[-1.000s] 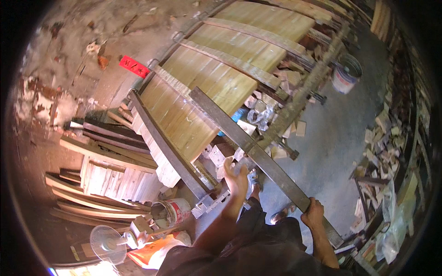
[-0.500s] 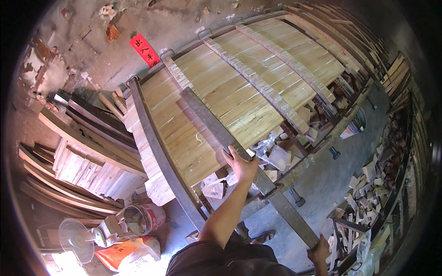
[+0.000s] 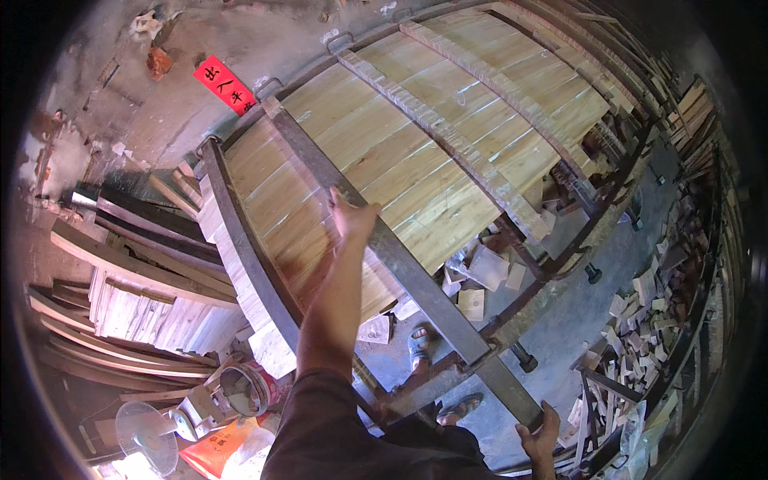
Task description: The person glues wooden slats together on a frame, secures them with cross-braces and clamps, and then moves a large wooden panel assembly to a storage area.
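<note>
A long dark bar (image 3: pixel 404 268) lies across a panel of pale wooden boards (image 3: pixel 336 152). My left hand (image 3: pixel 352 218) is closed on the bar about midway, with the arm reaching over the boards. At the bar's near end, which sticks out past the frame's front rail, my right hand (image 3: pixel 541 436) is closed around it. The bar's far end rests near the panel's back edge, by a metal loop (image 3: pixel 269 88). Two rough wooden strips (image 3: pixel 448 144) cross the panel to the right of the bar. A dark metal frame (image 3: pixel 252 216) surrounds the boards.
Offcuts (image 3: pixel 632 344) are heaped at the right, and more wood blocks (image 3: pixel 484 268) lie below the panel. Curved timbers (image 3: pixel 144 260) are stacked on the left. A fan (image 3: pixel 146 436) and a bucket (image 3: pixel 244 390) stand lower left. Bolts (image 3: pixel 524 358) project from the front rail.
The bar has slid away from me, its far end now reaching the panel's back edge. My left hand has travelled farther over the boards, and my right hand still holds the near end.
</note>
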The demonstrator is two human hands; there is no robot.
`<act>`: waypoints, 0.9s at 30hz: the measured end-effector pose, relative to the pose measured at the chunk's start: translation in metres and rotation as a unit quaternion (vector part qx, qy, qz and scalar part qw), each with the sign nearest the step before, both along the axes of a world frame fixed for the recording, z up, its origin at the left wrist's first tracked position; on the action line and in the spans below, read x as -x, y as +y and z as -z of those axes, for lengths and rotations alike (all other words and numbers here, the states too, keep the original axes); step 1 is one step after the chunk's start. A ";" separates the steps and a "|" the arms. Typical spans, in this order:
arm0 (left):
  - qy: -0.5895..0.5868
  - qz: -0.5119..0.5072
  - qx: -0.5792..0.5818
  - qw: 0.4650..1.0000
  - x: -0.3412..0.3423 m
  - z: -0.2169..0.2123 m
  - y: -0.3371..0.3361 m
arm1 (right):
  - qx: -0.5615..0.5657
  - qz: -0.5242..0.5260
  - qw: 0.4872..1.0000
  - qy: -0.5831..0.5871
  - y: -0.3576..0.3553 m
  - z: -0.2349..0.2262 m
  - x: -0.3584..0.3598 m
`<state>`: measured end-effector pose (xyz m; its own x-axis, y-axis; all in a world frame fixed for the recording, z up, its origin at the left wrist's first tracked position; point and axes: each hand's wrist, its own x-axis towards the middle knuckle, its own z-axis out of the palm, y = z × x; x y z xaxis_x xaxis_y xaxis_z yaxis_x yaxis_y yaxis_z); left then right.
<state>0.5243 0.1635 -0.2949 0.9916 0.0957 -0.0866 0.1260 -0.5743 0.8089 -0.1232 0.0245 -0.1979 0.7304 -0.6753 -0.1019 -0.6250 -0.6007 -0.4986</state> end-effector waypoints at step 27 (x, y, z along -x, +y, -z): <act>0.040 -0.059 -0.080 0.994 -0.188 -0.037 0.026 | -0.360 0.195 0.913 -0.007 0.058 0.010 -0.151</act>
